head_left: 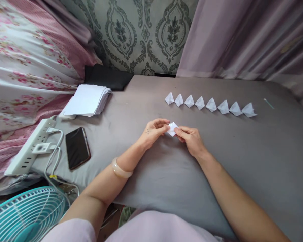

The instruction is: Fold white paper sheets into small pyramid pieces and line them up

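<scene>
Between my two hands is a small piece of folded white paper, diamond-like in outline. My left hand pinches its left edge between thumb and fingers. On the opposite edge, the thumb of my right hand presses against the curled fingers, gripping the paper. Beyond my hands, several folded white paper shapes stand in a row on the grey cloth surface, pointed at the top. The undersides of my fingers are hidden.
To the left lie a stack of white paper, a black folded item and a phone. A power strip with cables sits at the left edge, above a turquoise fan. A cotton swab lies at the right.
</scene>
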{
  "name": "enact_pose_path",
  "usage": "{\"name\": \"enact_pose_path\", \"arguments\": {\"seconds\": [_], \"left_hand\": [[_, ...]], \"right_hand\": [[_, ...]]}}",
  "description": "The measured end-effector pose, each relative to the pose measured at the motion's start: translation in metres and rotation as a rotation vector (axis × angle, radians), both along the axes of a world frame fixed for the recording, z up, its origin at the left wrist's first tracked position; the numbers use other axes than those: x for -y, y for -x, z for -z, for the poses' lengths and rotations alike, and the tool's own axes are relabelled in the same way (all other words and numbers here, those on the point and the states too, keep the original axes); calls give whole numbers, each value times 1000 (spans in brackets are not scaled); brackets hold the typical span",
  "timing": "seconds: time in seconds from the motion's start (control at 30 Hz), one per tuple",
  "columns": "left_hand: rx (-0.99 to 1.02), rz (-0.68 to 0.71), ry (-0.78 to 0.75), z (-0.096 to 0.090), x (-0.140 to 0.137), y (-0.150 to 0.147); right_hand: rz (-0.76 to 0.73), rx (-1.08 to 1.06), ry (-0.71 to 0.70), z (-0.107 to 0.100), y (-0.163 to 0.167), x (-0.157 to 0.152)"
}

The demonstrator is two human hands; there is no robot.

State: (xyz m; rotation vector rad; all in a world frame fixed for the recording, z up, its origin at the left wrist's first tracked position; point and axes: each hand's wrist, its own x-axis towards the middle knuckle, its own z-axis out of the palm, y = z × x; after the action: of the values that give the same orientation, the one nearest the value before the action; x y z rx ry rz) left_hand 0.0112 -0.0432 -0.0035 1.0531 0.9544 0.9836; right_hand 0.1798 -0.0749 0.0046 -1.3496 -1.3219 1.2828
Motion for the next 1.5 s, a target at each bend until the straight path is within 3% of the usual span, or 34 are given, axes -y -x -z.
{"name": "enact_pose_path", "arguments": {"seconds": [0.3,0.5,0.63,0.77,0.9,1.07,1.2,1.5], "left_hand": [[-7,123,50,-4,2,1],[34,55,169,2,0,1],[90,-37,244,0,0,-1],[121,-45,232,-1,3,-4],[88,11,161,2,4,-5],[-26,138,61,-1,2,0],[-68,203,68,-3,0,5],[245,8,166,-1,-2,1]], "right_hand": [[50,-97,113,1,1,-3],[-10,-38,76,2,4,-1],[84,-107,69,4,12,1],[195,-211,77,7,17,0],[243,-177,17,8,15,-2],[178,-122,49,4,6,-3],[73,-38,63,3,3,-2],[135,-201,81,4,12,0]]}}
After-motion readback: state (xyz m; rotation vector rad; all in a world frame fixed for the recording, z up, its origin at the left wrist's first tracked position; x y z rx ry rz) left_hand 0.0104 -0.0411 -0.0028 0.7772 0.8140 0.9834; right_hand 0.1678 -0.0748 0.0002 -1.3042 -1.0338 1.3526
